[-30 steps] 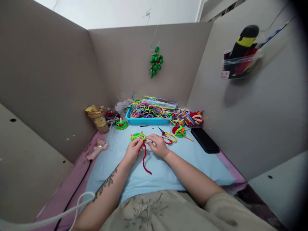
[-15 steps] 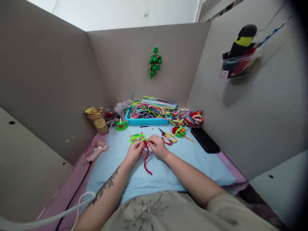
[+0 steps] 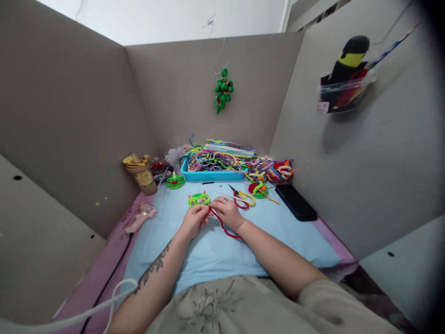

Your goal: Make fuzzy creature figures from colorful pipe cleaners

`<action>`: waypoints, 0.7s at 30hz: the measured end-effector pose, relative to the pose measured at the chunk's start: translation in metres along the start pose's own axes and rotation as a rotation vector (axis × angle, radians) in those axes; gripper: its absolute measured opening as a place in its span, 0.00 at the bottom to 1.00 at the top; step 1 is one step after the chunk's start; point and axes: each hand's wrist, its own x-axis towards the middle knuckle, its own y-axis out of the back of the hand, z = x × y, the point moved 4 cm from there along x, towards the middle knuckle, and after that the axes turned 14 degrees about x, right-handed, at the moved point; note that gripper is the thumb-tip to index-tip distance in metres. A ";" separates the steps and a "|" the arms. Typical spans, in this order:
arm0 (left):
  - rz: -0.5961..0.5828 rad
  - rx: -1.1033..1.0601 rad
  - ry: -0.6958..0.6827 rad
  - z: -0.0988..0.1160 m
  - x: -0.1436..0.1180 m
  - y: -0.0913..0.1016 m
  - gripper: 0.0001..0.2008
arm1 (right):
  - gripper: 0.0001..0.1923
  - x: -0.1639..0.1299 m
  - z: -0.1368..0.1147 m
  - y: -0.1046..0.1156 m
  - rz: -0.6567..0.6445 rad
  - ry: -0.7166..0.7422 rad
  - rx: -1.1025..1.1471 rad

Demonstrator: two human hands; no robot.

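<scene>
Red pipe cleaner pinched between both hands, just below the green piece.

The left hand (image 3: 193,220) and right hand (image 3: 227,211) each pinch the near end of the red pipe cleaner (image 3: 224,226); its long axis trails from the fingertips down toward the right forearm. The green pipe-cleaner piece (image 3: 199,199) lies just beyond the left hand's fingertips, nearer that hand.

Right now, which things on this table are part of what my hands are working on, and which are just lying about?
In hand:
left hand
right hand
red pipe cleaner
green pipe-cleaner figure

Lying about:
scissors
blue tray of pipe cleaners
black phone
pink glue gun
jar
</scene>
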 end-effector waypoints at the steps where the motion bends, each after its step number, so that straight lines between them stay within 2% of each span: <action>1: 0.003 -0.008 0.002 0.000 0.000 0.001 0.18 | 0.13 0.000 -0.001 0.000 0.003 -0.009 0.018; 6: 0.037 -0.084 -0.012 -0.001 0.003 0.005 0.17 | 0.14 0.002 -0.004 0.000 0.017 -0.065 0.111; 10: 0.090 -0.066 -0.046 -0.003 0.006 0.009 0.16 | 0.11 0.003 -0.002 0.000 0.050 -0.137 0.159; 15: 0.141 0.055 -0.133 -0.002 0.005 0.011 0.15 | 0.05 0.001 0.003 -0.003 0.043 -0.253 0.218; 21: 0.158 0.289 -0.205 0.007 -0.001 0.009 0.11 | 0.05 0.000 0.006 -0.006 0.074 -0.364 0.296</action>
